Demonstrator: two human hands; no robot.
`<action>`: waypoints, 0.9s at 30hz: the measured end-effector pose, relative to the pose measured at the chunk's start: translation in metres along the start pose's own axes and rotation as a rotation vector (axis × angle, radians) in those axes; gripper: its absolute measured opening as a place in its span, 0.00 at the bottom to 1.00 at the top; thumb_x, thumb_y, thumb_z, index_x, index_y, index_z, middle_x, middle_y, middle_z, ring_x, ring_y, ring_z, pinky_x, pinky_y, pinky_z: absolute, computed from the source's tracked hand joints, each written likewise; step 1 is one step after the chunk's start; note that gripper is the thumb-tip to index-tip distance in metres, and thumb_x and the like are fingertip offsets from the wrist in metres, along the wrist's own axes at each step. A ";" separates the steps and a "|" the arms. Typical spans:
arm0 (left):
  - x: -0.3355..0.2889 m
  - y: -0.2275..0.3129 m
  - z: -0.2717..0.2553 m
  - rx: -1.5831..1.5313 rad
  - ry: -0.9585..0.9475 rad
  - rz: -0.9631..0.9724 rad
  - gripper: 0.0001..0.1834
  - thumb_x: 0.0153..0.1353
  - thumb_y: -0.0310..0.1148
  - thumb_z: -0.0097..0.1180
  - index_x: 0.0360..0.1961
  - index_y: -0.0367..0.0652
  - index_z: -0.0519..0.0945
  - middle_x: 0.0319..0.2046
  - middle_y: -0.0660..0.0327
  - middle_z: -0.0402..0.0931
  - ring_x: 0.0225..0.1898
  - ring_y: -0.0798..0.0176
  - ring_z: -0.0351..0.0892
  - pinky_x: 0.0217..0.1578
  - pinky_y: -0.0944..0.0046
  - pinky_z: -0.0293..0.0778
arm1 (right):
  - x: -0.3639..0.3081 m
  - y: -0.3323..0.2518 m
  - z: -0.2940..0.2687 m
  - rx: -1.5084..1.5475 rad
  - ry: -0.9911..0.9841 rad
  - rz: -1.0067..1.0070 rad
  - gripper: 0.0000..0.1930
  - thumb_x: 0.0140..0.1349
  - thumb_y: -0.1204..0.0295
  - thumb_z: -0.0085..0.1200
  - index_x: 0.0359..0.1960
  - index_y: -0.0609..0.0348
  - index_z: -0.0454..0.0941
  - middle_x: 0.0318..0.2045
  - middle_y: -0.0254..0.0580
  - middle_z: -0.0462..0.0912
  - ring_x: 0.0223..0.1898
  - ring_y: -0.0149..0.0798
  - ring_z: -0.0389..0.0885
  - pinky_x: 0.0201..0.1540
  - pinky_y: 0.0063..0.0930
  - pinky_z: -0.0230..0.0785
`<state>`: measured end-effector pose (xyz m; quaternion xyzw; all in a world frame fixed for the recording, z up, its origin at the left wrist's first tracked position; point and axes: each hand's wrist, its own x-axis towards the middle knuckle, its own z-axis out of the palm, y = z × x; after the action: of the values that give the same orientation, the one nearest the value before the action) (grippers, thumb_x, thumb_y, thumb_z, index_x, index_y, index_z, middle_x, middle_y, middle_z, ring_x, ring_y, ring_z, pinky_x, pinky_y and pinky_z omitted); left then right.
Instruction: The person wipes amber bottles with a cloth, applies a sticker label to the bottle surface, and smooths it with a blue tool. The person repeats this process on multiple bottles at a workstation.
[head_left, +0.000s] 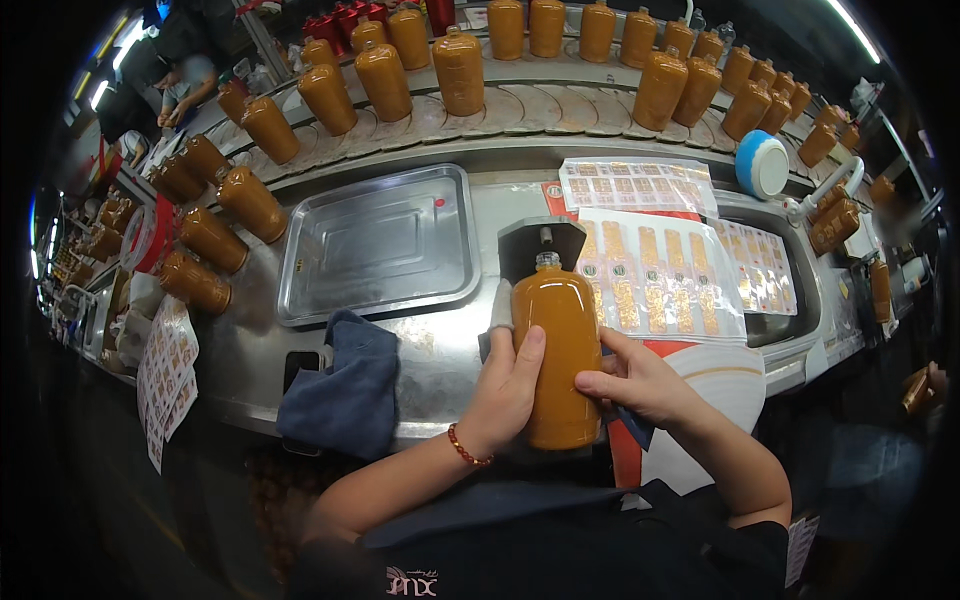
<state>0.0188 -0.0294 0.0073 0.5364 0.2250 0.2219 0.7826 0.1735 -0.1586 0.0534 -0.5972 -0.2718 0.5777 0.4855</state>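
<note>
An amber-brown glazed bottle (pixel 562 345) with a short clear neck stands nearly upright in front of me, held between both hands. My left hand (pixel 505 390) is wrapped round its left side, the thumb lying on the front. From the right, my right hand (pixel 645 385) grips the bottle with the thumb on its front face; the fingertips behind are hidden. Just beyond the bottle's neck is a grey metal bracket (pixel 515 245). Sheets of gold and white labels (pixel 655 275) lie to the right, behind my right hand. Bits of pale and dark blue cloth show around the bottle.
Left of the bottle lie a steel tray (pixel 385 245) and a folded blue cloth (pixel 345 385) beside a phone (pixel 302 368). Many similar bottles (pixel 458 75) stand on a curved slatted conveyor (pixel 540 105). A blue-and-white round container (pixel 762 165) stands at the right. People work at far left.
</note>
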 end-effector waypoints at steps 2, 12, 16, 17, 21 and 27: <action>0.004 0.005 0.003 0.039 0.036 0.056 0.20 0.82 0.44 0.41 0.58 0.35 0.63 0.54 0.51 0.75 0.54 0.65 0.76 0.54 0.63 0.75 | 0.005 0.001 -0.002 0.047 -0.019 -0.033 0.37 0.68 0.64 0.66 0.72 0.63 0.62 0.38 0.41 0.86 0.37 0.27 0.82 0.41 0.23 0.73; 0.031 0.002 -0.009 0.050 -0.024 0.064 0.26 0.83 0.39 0.35 0.74 0.36 0.56 0.65 0.54 0.69 0.62 0.64 0.70 0.64 0.62 0.68 | 0.018 0.007 -0.013 -0.025 0.027 -0.123 0.42 0.67 0.56 0.66 0.75 0.65 0.60 0.47 0.49 0.87 0.49 0.32 0.84 0.54 0.27 0.74; 0.028 -0.007 -0.029 0.045 0.042 0.040 0.19 0.84 0.43 0.35 0.58 0.41 0.71 0.51 0.60 0.78 0.51 0.68 0.78 0.56 0.65 0.73 | -0.010 0.018 -0.027 -0.014 0.150 -0.179 0.31 0.71 0.59 0.61 0.69 0.67 0.71 0.45 0.42 0.88 0.39 0.24 0.82 0.41 0.20 0.75; 0.027 -0.008 -0.030 0.052 0.075 0.026 0.19 0.84 0.42 0.36 0.59 0.40 0.71 0.51 0.61 0.78 0.51 0.69 0.78 0.56 0.66 0.73 | -0.022 0.022 -0.034 0.000 0.199 -0.200 0.28 0.72 0.60 0.60 0.67 0.67 0.74 0.44 0.42 0.88 0.35 0.22 0.81 0.38 0.18 0.74; 0.024 0.002 -0.023 0.164 0.065 0.044 0.21 0.84 0.39 0.34 0.67 0.36 0.66 0.57 0.59 0.74 0.56 0.70 0.73 0.60 0.65 0.69 | -0.092 0.036 -0.098 -0.040 0.594 -0.229 0.17 0.75 0.69 0.52 0.58 0.68 0.81 0.43 0.46 0.90 0.23 0.20 0.74 0.26 0.12 0.66; 0.008 0.020 -0.009 0.456 -0.208 0.194 0.64 0.57 0.41 0.75 0.79 0.33 0.40 0.70 0.47 0.61 0.70 0.52 0.66 0.71 0.55 0.61 | -0.173 0.106 -0.204 -0.372 1.066 -0.033 0.18 0.69 0.66 0.63 0.52 0.69 0.84 0.37 0.36 0.87 0.39 0.25 0.81 0.46 0.18 0.71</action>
<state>0.0178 -0.0116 0.0226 0.7379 0.1351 0.1833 0.6354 0.3110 -0.4068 0.0038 -0.8776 -0.0957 0.1310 0.4511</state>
